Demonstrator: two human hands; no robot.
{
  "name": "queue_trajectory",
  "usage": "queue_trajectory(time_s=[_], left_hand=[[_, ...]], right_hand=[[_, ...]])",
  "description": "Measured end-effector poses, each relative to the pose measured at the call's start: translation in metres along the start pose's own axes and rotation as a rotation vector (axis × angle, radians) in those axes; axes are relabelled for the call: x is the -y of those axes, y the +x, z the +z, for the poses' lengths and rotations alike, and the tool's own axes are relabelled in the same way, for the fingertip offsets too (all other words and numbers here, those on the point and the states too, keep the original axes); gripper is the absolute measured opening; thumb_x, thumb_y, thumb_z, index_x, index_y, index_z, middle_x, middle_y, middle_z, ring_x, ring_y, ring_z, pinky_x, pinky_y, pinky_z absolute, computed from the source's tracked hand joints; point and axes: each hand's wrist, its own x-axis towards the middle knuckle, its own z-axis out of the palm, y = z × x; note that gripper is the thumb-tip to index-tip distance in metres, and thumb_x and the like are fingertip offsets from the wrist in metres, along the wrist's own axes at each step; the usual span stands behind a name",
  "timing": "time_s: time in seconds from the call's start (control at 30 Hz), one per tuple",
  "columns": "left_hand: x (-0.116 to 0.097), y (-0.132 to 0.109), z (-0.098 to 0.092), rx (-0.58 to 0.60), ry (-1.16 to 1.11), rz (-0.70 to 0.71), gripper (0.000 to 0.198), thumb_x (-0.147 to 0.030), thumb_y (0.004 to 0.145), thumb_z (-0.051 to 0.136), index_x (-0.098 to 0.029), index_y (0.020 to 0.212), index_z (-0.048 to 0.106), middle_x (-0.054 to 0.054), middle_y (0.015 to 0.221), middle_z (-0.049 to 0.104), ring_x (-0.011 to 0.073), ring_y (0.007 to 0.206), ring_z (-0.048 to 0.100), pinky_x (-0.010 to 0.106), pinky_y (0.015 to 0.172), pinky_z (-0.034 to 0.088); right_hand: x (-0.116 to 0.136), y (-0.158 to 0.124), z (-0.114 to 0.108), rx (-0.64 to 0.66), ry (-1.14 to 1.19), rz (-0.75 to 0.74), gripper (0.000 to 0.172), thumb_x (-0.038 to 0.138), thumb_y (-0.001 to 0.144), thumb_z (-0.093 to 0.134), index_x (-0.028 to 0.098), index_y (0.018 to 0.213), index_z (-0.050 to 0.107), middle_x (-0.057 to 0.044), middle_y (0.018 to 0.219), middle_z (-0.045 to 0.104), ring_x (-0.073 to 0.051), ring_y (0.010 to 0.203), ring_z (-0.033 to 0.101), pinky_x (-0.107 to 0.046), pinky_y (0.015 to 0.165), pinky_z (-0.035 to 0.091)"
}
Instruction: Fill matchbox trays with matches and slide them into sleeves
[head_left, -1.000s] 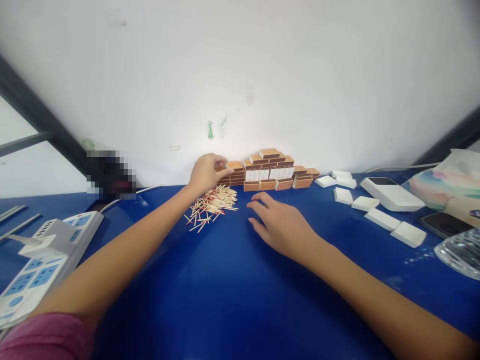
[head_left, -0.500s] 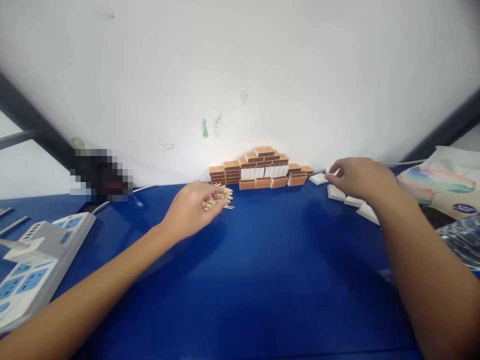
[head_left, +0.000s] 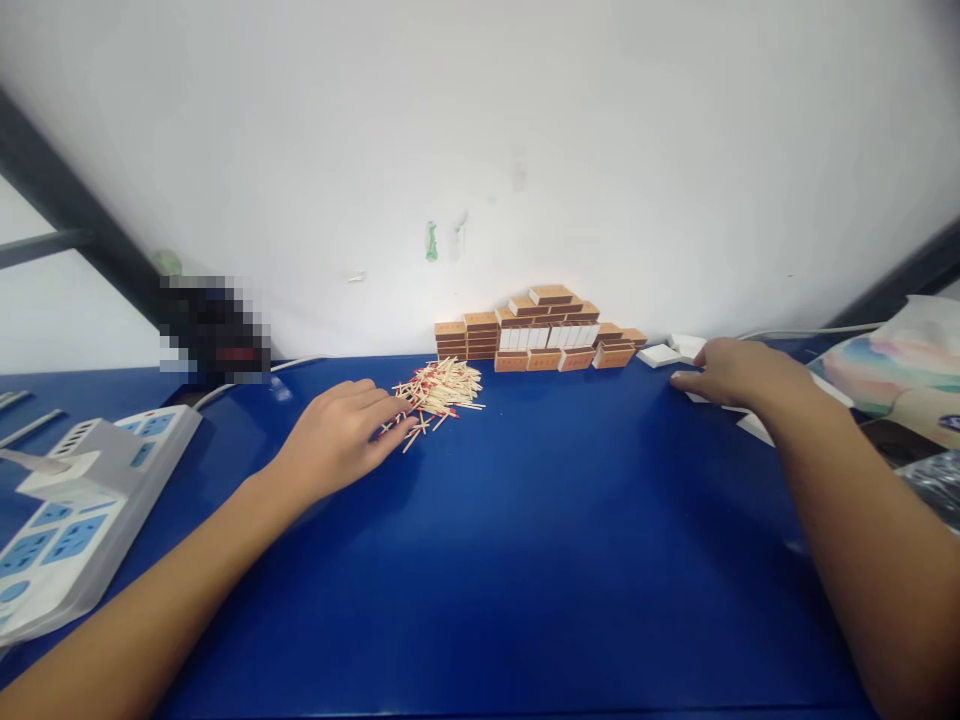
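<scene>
Head view: the left hand [head_left: 341, 440] has its fingers and thumb parted at the left edge of the loose matchstick pile [head_left: 442, 390], in front of stacked matchboxes [head_left: 551, 335] on the blue bench [head_left: 487, 560]. The right hand [head_left: 750, 375] covers some white blocks [head_left: 658, 356]; I cannot tell whether its fingers grip one.

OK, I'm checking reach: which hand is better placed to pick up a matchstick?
Left, probably: the left hand is at the edge of the matchstick pile, while the right hand is well away, by the white rectangular pieces.
</scene>
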Motion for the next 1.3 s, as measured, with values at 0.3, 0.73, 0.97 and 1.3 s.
queue_trajectory(time_s=[0.3, 0.73, 0.97, 1.3], left_hand=[[-0.034, -0.006, 0.005, 0.086, -0.173, -0.111, 0.036, -0.050, 0.095, 0.069, -0.019, 0.113, 0.073, 0.000, 0.075, 0.070, 0.0153, 0.066, 0.067, 0.028, 0.063, 0.050], [-0.049, -0.008, 0.014, 0.392, -0.351, -0.270, 0.042, -0.054, 0.085, 0.074, -0.026, 0.116, 0.073, -0.001, 0.077, 0.071, 0.0173, 0.065, 0.066, 0.029, 0.062, 0.046], [-0.050, -0.010, 0.018, 0.392, -0.387, -0.289, 0.034, -0.048, 0.087, 0.073, -0.025, 0.111, 0.073, -0.003, 0.072, 0.068, 0.0161, 0.063, 0.063, 0.028, 0.060, 0.043], [-0.042, -0.008, 0.021, 0.321, -0.289, -0.340, 0.029, -0.048, 0.092, 0.069, -0.024, 0.107, 0.073, -0.004, 0.063, 0.062, 0.0149, 0.057, 0.060, 0.028, 0.056, 0.036]], right_hand=[[0.175, -0.115, -0.025, 0.274, 0.532, -0.612, 0.050, 0.046, 0.086, 0.073, 0.025, 0.130, 0.062, -0.006, 0.104, 0.075, -0.019, 0.074, 0.065, -0.033, 0.067, 0.053], [0.213, -0.095, 0.020, 0.207, 0.541, -0.587, 0.019, 0.039, 0.090, 0.071, 0.021, 0.097, 0.071, -0.005, 0.093, 0.073, -0.017, 0.070, 0.059, -0.032, 0.067, 0.046], [0.230, -0.087, 0.038, 0.294, 0.339, -0.568, 0.018, 0.032, 0.096, 0.063, 0.020, 0.083, 0.065, -0.005, 0.088, 0.069, -0.019, 0.076, 0.061, -0.031, 0.065, 0.041], [0.214, -0.110, 0.011, 0.285, 0.392, -0.737, 0.015, 0.028, 0.102, 0.054, 0.022, 0.089, 0.060, -0.007, 0.097, 0.066, -0.020, 0.083, 0.063, -0.033, 0.072, 0.048]])
